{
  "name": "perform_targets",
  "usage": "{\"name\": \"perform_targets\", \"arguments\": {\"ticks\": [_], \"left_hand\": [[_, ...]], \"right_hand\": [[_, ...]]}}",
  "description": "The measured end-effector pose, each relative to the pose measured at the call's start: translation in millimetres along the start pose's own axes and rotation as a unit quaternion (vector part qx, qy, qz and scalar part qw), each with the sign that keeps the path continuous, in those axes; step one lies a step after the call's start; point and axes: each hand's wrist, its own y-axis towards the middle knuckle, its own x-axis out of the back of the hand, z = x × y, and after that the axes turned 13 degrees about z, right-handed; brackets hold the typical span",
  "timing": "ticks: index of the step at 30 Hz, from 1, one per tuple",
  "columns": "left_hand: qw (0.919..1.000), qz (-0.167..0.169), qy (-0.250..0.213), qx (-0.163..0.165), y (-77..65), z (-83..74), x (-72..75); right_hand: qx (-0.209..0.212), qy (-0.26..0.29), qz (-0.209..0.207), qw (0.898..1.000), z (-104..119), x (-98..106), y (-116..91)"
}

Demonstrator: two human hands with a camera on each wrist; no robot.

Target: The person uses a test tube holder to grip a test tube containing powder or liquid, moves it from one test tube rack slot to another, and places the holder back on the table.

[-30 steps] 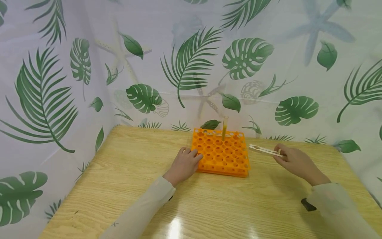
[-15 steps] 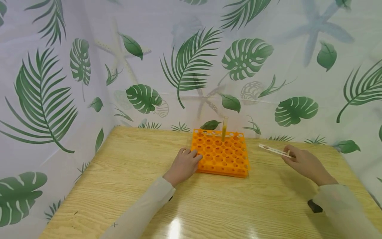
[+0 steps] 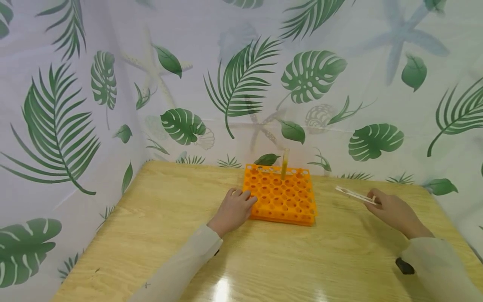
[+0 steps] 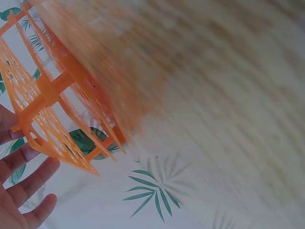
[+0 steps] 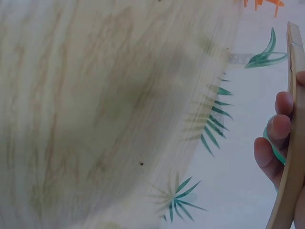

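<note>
An orange test tube rack [image 3: 279, 195] with rows of round holes stands near the table's middle. My left hand [image 3: 233, 209] holds its left edge. In the left wrist view, thumb and index finger meet the perforated top plate [image 4: 43, 124], the other fingers [image 4: 35, 181] spread beside it. One glass test tube [image 3: 285, 163] with yellowish liquid rises from the rack's back row. To the right, my right hand [image 3: 394, 212] grips a wooden test tube holder [image 3: 351, 193] near its end, its jaws pointing left toward the rack and apart from it.
The wood-grain table [image 3: 170, 251] spreads around the rack. Directly behind it and along the left hangs a white cloth [image 3: 241, 84] printed with green leaves. In the right wrist view a corner of the rack [image 5: 267, 4] shows at the top.
My right hand has drawn the test tube holder rightward, away from the rack, and slightly toward me. The left hand stays at the rack, and the rack and test tube have not moved.
</note>
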Motion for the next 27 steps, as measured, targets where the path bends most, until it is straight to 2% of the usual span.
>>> {"name": "perform_targets", "arguments": {"ticks": [4, 10, 27], "left_hand": [[1.0, 0.006, -0.006, 0.001, -0.9, -1.2, -1.1], [0.9999, -0.003, -0.01, 0.002, -0.7, -1.5, -1.5], [1.0, -0.001, 0.002, 0.003, -0.5, -1.0, 0.1]], "right_hand": [[-0.007, 0.002, 0.007, 1.0, -6, -1, -3], [-0.019, 0.009, 0.013, 1.0, -15, -2, -8], [-0.06, 0.022, 0.036, 0.997, -46, -18, -26]]}}
